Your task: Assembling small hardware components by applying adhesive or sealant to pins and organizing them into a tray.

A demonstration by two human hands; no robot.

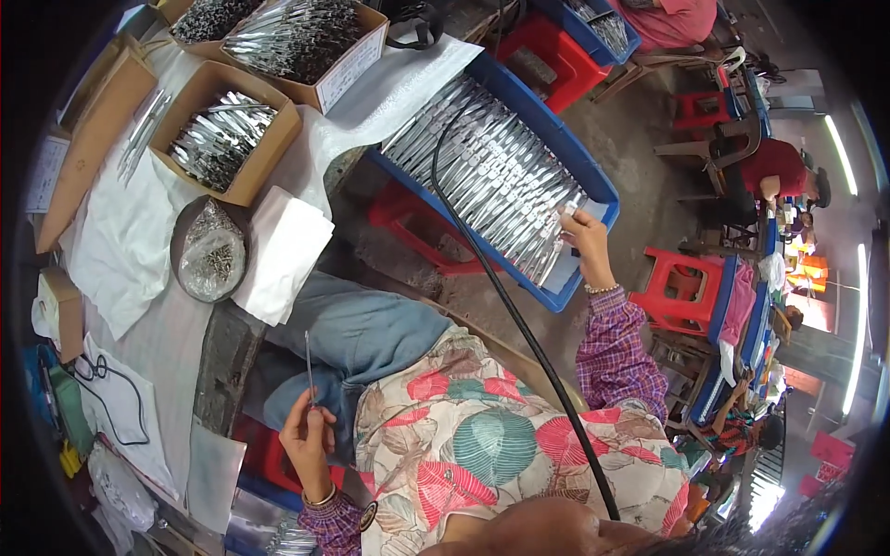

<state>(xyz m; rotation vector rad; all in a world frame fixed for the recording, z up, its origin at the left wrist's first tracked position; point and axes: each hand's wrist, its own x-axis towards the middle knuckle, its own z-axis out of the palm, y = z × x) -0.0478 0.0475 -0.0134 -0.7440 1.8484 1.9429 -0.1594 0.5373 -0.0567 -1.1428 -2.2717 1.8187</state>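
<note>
Head view: slender silver metal strips (pixel 496 171) lie at ten o'clock from the nearer right hand (pixel 586 239), grip unclear; left hand (pixel 311 440) pinches thin silver rod (pixel 309 360).

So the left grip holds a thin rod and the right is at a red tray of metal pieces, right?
Not red: the tray is blue, as the head view shows; the left grip does hold a thin rod, and the right grip is at the metal pieces.

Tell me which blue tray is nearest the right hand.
The large blue tray of silver metal pieces: the right hand is over its lower-right end. Others, like the smaller blue tray at the top edge, lie farther off.
</note>
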